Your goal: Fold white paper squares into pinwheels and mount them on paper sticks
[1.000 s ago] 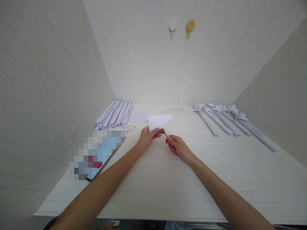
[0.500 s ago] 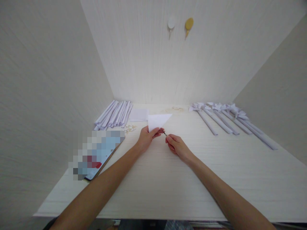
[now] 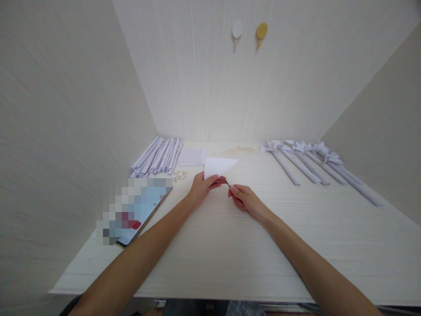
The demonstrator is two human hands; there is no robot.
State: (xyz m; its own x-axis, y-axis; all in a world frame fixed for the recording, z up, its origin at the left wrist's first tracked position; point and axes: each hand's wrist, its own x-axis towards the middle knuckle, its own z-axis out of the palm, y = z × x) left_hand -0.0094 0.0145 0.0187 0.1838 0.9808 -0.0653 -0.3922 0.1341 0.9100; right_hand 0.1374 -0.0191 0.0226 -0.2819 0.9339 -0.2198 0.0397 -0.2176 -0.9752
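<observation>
In my left hand (image 3: 201, 189) is a piece of white paper (image 3: 219, 166), triangular in outline with a point to the right; thumb and fingers pinch its lower edge. My right hand (image 3: 244, 198) is closed on a slim dark pointed tool (image 3: 227, 182), too small to name for certain. Its tip meets the lower edge of the paper beside my left fingertips. Most of the tool is hidden in my right fingers. Both hands are held over the middle of the white table (image 3: 230, 254).
Several rolled paper sticks (image 3: 158, 156) lie at the back left, near a stack of white paper squares (image 3: 192, 157) and small pins (image 3: 179, 176). A phone (image 3: 144, 215) is at the left. Several paper pinwheels (image 3: 297, 149) on sticks lie at the right. Two hooks (image 3: 262, 31) hang on the wall.
The view has shifted slightly. My hands keep the same hold, and the tool's tip stays at the paper's lower edge.
</observation>
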